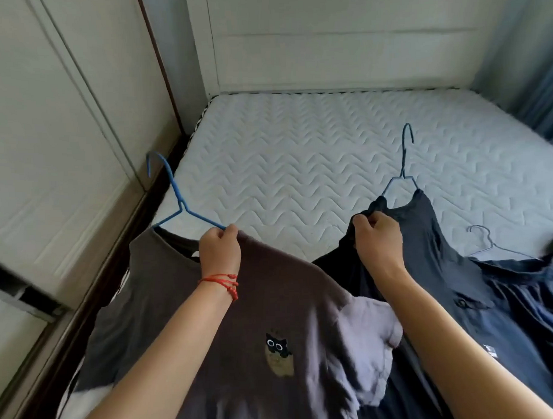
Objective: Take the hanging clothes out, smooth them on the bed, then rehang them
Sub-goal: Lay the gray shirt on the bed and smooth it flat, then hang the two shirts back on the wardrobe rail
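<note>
Quilted white mattress (298,152), bare, wave-stitched. Padded cream headboard (341,41) behind it. Pale panelled wardrobe doors (46,123) along the left. Grey-blue curtain (540,74) on the right. Soft daylight.

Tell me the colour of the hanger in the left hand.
Bright blue hanger; the left hand grips its arm. The head view shows it best.

Brown T-shirt (184,306) soft matt cloth, small printed cat patch; dark navy shirt (434,266) thin matt cloth, creased; bright blue hanger (177,194) thin smooth coated wire; darker blue hanger (403,161) same wire; mattress (298,164) pale quilted cloth, wavy stitching; headboard (341,44) padded, smooth, matt; wrist cord (224,281) red string.
</note>
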The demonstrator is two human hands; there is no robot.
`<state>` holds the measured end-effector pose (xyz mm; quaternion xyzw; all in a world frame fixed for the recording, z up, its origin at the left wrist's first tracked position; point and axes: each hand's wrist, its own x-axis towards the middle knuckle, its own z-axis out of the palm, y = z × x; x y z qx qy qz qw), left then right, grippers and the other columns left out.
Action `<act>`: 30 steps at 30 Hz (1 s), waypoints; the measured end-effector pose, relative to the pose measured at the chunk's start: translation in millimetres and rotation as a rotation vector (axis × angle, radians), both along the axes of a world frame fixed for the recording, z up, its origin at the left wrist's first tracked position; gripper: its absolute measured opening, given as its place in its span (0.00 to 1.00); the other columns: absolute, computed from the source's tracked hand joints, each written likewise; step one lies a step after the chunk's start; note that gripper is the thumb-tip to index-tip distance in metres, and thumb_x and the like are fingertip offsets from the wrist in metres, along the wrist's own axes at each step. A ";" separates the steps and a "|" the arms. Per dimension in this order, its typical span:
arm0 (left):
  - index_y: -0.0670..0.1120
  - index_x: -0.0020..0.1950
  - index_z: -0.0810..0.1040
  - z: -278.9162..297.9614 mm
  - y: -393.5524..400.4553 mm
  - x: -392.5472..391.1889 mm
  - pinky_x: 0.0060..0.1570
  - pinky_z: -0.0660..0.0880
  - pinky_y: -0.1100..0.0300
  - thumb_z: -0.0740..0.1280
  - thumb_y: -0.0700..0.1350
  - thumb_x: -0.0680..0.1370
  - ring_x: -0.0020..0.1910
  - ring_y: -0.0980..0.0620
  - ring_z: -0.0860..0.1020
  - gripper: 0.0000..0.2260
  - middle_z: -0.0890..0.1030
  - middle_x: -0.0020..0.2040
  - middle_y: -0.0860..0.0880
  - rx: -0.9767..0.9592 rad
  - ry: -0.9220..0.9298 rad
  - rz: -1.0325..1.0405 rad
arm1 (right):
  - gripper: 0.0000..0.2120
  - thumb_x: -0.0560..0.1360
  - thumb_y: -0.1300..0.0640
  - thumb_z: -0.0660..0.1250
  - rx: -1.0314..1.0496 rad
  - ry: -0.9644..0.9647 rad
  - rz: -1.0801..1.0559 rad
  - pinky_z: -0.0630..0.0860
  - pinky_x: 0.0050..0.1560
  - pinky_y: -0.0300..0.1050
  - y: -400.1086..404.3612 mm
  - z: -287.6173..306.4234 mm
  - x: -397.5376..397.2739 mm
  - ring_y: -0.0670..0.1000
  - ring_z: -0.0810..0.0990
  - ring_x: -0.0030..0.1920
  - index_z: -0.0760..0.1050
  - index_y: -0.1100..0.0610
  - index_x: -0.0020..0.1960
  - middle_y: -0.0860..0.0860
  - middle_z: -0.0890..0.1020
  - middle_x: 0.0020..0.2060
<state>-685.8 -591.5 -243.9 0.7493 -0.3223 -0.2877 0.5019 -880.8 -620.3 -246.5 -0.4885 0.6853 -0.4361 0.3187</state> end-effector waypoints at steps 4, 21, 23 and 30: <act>0.28 0.52 0.74 57.2 45.0 11.3 0.54 0.69 0.51 0.58 0.40 0.78 0.56 0.35 0.74 0.14 0.77 0.54 0.30 -0.050 0.000 -0.020 | 0.15 0.74 0.61 0.59 -0.051 -0.046 0.034 0.59 0.29 0.43 40.4 55.3 7.8 0.50 0.62 0.29 0.59 0.57 0.30 0.51 0.65 0.26; 0.35 0.49 0.78 242.3 256.3 156.2 0.59 0.70 0.51 0.58 0.41 0.78 0.56 0.38 0.76 0.12 0.79 0.51 0.35 -0.139 -0.060 -0.164 | 0.09 0.76 0.62 0.56 -0.163 -0.035 0.230 0.61 0.28 0.41 244.8 246.7 115.2 0.50 0.66 0.28 0.69 0.61 0.39 0.52 0.69 0.28; 0.33 0.50 0.78 266.2 273.3 173.1 0.61 0.71 0.48 0.59 0.40 0.77 0.57 0.37 0.76 0.12 0.79 0.53 0.33 -0.141 -0.060 -0.146 | 0.09 0.77 0.62 0.55 -0.175 -0.043 0.251 0.61 0.28 0.40 261.0 271.1 124.8 0.49 0.66 0.27 0.68 0.61 0.38 0.52 0.68 0.28; 0.34 0.41 0.79 340.9 323.9 226.4 0.38 0.69 0.64 0.59 0.35 0.77 0.36 0.49 0.77 0.11 0.79 0.33 0.42 -0.218 -0.084 -0.041 | 0.10 0.76 0.63 0.55 -0.271 0.029 0.362 0.60 0.29 0.41 289.7 359.3 155.5 0.50 0.67 0.27 0.71 0.63 0.38 0.54 0.69 0.28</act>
